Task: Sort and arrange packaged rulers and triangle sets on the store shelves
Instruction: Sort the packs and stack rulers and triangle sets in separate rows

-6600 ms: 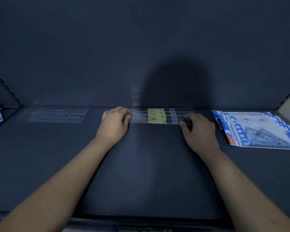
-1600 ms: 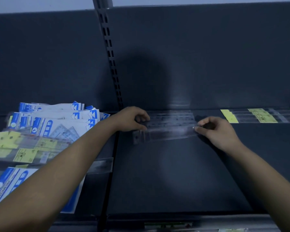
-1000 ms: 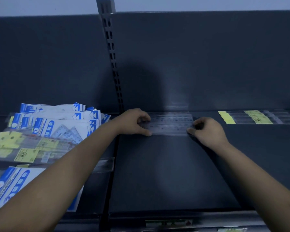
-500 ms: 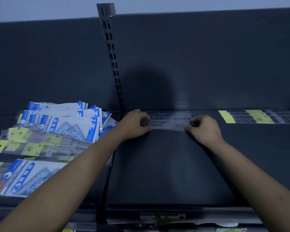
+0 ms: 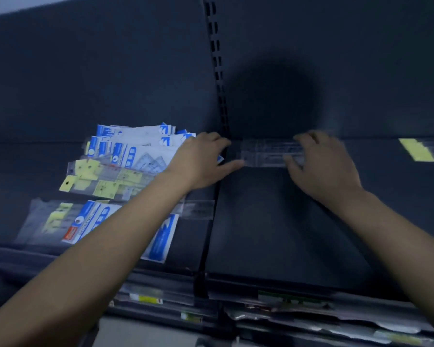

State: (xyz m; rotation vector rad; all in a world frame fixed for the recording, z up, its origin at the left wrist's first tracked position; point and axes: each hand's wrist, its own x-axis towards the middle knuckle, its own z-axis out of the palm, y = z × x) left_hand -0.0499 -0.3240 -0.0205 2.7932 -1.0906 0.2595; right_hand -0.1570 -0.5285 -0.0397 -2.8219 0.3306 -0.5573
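I observe the clear ruler pack (image 5: 268,152) lying flat at the back of the right-hand shelf (image 5: 273,221), lengthwise against the rear panel, just right of the slotted upright (image 5: 218,71). The left hand (image 5: 201,161) is spread with fingers extended and grips nothing; its thumb tip reaches the pack's left end. The right hand (image 5: 321,161) covers the pack's right end with bent fingers. Motion blur prevents me from telling whether it pinches the pack or only rests on it. On the left-hand shelf, a fanned pile of blue-and-white triangle sets (image 5: 135,146) lies under the left wrist, with yellow-tagged ruler packs (image 5: 98,179) in front of it. A further yellow-labelled pack (image 5: 416,150) lies well right of the right hand.
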